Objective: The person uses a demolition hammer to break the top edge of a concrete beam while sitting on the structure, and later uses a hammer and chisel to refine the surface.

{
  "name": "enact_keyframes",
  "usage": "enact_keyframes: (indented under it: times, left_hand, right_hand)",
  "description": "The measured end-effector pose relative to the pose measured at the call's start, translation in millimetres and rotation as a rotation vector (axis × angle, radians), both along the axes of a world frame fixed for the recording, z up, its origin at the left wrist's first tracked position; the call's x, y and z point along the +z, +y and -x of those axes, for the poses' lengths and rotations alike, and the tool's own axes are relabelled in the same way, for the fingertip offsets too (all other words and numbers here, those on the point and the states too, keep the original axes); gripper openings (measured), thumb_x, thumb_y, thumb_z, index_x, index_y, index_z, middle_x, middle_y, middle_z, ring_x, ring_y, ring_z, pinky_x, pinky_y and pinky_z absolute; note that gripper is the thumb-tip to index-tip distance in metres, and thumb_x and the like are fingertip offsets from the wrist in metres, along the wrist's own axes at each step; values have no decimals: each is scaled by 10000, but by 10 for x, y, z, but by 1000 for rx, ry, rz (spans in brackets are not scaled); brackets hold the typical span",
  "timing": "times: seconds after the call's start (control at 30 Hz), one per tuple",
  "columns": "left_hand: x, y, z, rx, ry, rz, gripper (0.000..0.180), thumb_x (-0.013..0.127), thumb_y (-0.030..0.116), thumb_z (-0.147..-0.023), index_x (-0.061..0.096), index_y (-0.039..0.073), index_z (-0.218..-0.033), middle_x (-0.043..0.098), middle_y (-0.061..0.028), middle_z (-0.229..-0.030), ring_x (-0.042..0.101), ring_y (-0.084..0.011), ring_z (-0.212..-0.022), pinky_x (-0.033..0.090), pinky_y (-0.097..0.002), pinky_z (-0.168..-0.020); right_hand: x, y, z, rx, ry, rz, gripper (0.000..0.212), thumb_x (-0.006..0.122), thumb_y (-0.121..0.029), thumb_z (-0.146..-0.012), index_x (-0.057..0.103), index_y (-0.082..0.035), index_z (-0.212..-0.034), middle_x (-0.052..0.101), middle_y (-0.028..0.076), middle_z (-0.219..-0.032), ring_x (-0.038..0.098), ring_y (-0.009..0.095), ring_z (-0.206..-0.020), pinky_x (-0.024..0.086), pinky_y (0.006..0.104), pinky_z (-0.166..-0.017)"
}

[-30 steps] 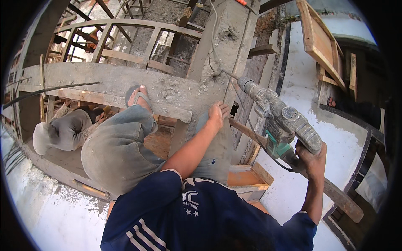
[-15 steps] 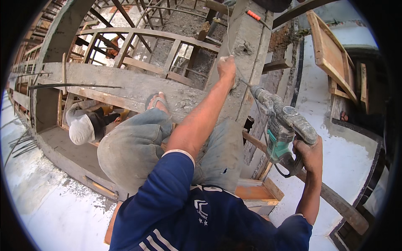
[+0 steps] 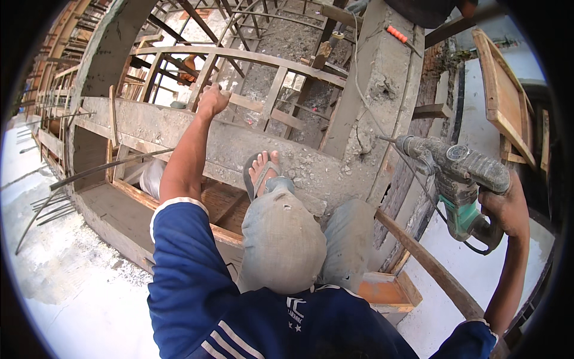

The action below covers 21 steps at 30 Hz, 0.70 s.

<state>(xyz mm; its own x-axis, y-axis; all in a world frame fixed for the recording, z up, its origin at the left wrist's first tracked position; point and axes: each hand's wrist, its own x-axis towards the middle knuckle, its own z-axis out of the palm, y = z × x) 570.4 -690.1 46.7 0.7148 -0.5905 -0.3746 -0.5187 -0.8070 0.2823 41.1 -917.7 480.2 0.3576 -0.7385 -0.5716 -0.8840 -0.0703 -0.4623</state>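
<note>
My right hand (image 3: 508, 206) grips the rear handle of a dusty green-and-grey rotary hammer (image 3: 463, 164). Its bit points left, with the tip over the right edge of the concrete beam (image 3: 382, 66), close to a cracked, chipped patch (image 3: 362, 140). Whether the tip touches the concrete, I cannot tell. A thin grey cable (image 3: 366, 105) runs down along this beam toward the tool. Out to the left, my left hand (image 3: 214, 100) is raised with curled fingers above the cross beam (image 3: 149, 119), in front of curved wooden framing (image 3: 239, 55). Nothing shows in it.
My sandalled foot (image 3: 261, 170) rests on the rubble-strewn cross beam. An orange-handled tool (image 3: 397, 34) lies on the right beam, near a person in dark clothing (image 3: 421, 11). Another person's pale head covering (image 3: 152, 178) shows behind my left arm. Bent rebar (image 3: 110, 167) sticks out left.
My left hand has left the cable beside the right beam and swung left. My right hand and the rotary hammer sit farther right in view. The view has shifted, and my knee and foot appear turned.
</note>
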Motion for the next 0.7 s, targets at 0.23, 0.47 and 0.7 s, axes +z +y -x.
enact_keyframes:
  times: [0.23,0.47,0.7]
  left_hand:
    - [-623,1001,-25,420,-350,-124,727,585,564,-884,432,107,-1429,274,-232,-1539,226,-461,-1422,186,-604,-1146]
    - [-914,1098,-28,395,-460,-103,629,553,535,-905,480,131,-1381,235,-152,-1566,149,-431,-1448,142,-603,-1160]
    - [-738,981,-46,388,-403,-127,591,570,488,-893,510,107,-1342,216,-165,-1568,120,-459,-1446,129,-620,-1154]
  right_hand:
    - [-139,-552,-270,50,116,144,402,626,-2,-745,512,-22,-1130,585,52,-913,557,127,-771,470,286,-703]
    - [-43,-569,-904,-162,303,21,464,638,2,-721,535,-7,-1173,604,57,-983,576,158,-866,472,310,-808]
    - [-171,-510,-1237,-69,279,198,214,602,-19,-654,615,0,-866,595,40,-714,549,127,-649,458,291,-594]
